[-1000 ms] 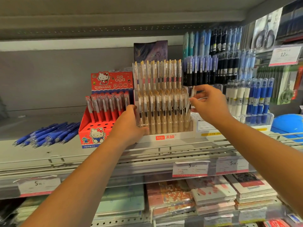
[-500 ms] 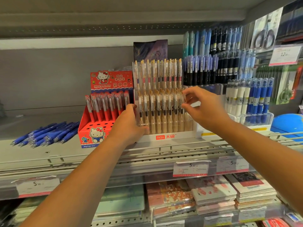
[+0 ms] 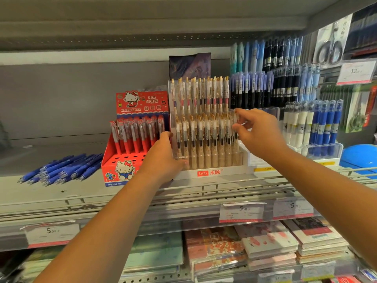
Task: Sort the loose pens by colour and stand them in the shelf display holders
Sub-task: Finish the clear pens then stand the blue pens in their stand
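Left hand (image 3: pixel 163 158) grips clear holder (image 3: pixel 208 173) side — right hand (image 3: pixel 260 133) pinches front-row pen (image 3: pixel 235 129).

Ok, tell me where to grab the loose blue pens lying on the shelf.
Probably pinch a few loose blue pens across their mid-barrels, coming from above and the front: they lie flat, side by side, tips toward the shelf edge.

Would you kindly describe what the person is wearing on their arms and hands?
Both forearms are bare to the frame's edge, with no sleeve in sight. The left hand and the right hand are ungloved, and no watch, bracelet or ring shows on the visible sides of wrists and fingers.
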The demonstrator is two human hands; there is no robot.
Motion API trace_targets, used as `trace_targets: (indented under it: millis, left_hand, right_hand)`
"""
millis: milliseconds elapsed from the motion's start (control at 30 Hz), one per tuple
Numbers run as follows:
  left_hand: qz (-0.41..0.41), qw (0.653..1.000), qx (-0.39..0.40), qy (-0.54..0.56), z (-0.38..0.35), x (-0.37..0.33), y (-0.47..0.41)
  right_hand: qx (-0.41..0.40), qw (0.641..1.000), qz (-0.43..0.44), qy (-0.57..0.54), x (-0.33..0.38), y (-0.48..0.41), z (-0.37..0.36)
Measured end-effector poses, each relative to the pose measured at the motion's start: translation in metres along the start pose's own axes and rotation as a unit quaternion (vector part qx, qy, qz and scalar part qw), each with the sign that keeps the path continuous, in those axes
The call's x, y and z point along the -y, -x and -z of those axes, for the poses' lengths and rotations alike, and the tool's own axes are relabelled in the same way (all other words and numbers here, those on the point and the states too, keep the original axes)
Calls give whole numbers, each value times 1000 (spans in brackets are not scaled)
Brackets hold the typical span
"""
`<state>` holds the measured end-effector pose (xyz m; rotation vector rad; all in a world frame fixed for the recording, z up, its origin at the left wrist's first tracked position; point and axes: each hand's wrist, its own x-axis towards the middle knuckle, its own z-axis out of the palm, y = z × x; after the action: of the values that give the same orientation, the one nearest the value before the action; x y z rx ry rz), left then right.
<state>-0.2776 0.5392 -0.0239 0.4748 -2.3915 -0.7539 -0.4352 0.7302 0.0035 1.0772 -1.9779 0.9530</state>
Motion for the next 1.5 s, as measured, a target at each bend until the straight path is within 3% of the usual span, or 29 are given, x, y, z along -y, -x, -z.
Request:
trace_targets:
  millis: [333,867,1000,1133,1233,1500]
  left_hand:
    - [-4,1000,4,9,0,3,-2]
    - [-10,1000,-11,0,-1,6,-4]
    - [-6,1000,-7,25,0,2,-1]
    - [-18,997,-58,51,11,-3,6]
    - [-10,996,-65,64,26,-6,15]
    - [65,994,-46,81,69,6,51]
  right_hand:
    - [32,983,-114,-141,-13,2,-4]
    - [49,958,-143,-243,-10,9,-1]
    - [67,969,-129,-198,-9,11,3]
    - [84,976,-146,-141,-4,15,11]
    - [49,985,-73,-148,13,25,19]
    - [262,923,-31,-281,82,32,5]
